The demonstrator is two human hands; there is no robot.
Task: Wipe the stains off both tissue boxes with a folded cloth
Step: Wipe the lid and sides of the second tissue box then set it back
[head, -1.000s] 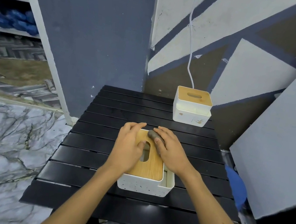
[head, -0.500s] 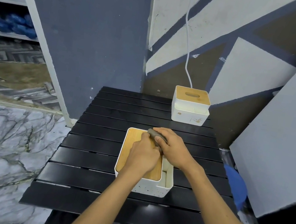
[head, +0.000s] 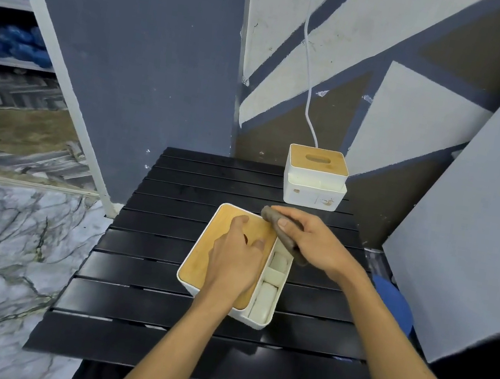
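A white tissue box with a wooden lid [head: 208,255] lies angled on the middle of the black slatted table [head: 143,274]. My left hand [head: 235,260] rests flat on its lid, covering the slot. My right hand [head: 309,239] grips a folded brown-grey cloth [head: 273,217] against the box's far right edge, above its white side compartments. A second white tissue box with a wooden lid [head: 315,178] stands at the table's back right, with small brown stains on its front face.
A white cable [head: 307,77] hangs down the painted wall to behind the far box. A grey board [head: 484,210] leans at the right, with a blue object [head: 393,307] at its foot. Marble floor lies to the left.
The near box has turned so its far end points left. My left hand slid back along the lid. My right hand moved the cloth to the box's right edge.
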